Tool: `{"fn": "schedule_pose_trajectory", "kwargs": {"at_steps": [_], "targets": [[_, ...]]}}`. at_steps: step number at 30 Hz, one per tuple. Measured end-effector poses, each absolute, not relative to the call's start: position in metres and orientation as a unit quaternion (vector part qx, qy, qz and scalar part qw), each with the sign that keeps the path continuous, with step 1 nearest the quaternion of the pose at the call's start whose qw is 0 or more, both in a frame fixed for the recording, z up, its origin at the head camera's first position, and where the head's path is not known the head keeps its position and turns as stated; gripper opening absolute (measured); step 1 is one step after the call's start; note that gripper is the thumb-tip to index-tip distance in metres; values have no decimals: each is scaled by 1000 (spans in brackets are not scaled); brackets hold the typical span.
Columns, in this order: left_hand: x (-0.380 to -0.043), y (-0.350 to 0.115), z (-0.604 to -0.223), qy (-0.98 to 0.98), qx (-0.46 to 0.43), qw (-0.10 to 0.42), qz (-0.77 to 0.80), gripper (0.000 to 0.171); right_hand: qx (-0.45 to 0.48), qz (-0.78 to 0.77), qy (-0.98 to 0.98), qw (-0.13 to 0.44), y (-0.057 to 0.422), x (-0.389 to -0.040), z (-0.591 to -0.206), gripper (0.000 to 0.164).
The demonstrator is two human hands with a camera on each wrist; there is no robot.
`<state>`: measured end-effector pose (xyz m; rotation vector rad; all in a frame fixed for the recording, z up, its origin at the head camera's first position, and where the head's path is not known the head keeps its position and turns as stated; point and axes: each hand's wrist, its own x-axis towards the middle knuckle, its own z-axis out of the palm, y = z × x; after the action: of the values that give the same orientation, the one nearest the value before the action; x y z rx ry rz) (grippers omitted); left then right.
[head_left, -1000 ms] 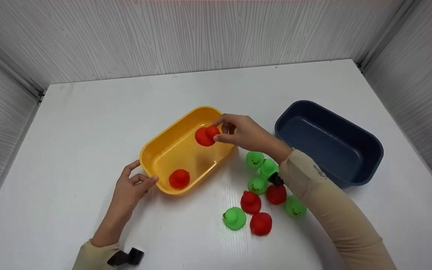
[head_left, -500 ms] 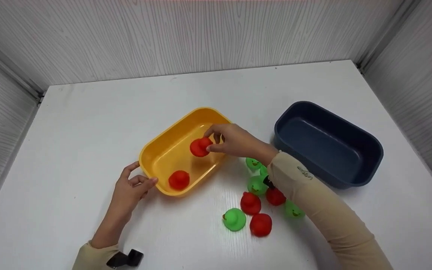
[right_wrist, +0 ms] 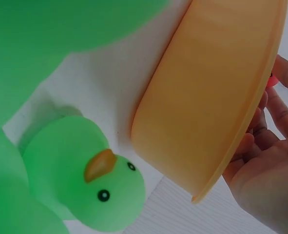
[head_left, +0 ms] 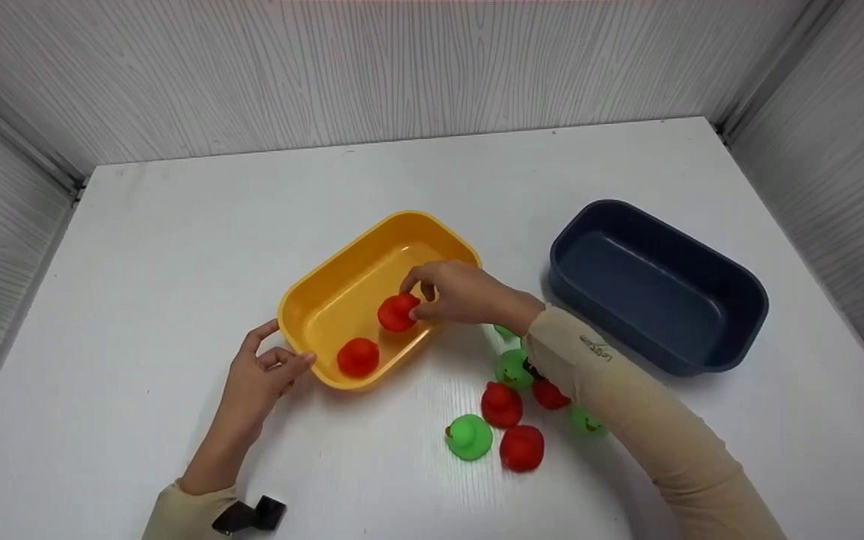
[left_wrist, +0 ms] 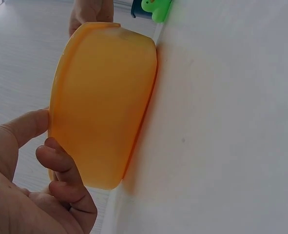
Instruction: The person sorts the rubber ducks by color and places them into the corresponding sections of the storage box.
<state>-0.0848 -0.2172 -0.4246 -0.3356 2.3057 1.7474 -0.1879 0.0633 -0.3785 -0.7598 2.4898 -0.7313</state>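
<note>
In the head view my right hand (head_left: 456,291) reaches over the yellow tub (head_left: 342,279) and pinches a red rubber duck (head_left: 396,313) between thumb and fingers, low inside it. A second red duck (head_left: 358,358) lies in the tub's near left end. My left hand (head_left: 263,379) holds that end of the tub by its rim. From the left wrist, the left hand (left_wrist: 41,180) shows against the tub's outer wall (left_wrist: 105,102). In the right wrist view the tub's wall hides most of the held duck, behind which the right hand (right_wrist: 270,141) shows.
Right of the tub, a green duck (head_left: 469,437), red ducks (head_left: 522,448) and several more lie loose on the white table (head_left: 177,240), partly under my right forearm. A dark blue tub (head_left: 657,289) stands further right, with nothing in it. Pale wood-grain panels (head_left: 402,75) enclose the table.
My right hand has moved down and slightly left with the red duck, deeper into the yellow tub. The left hand has stayed at the rim.
</note>
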Motion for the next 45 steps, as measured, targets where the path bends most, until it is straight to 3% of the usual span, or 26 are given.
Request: {"fn": "schedule_pose_trajectory", "kwargs": {"at_steps": [27,45], "targets": [[-84,-219,-425,791,-118,113,590,73,-284,-185,914,223,57,-192,-386,29],[-85,-217,-427,794,-121,119,583,75,-261,-197,906,268,53,-193,-388,31]]}}
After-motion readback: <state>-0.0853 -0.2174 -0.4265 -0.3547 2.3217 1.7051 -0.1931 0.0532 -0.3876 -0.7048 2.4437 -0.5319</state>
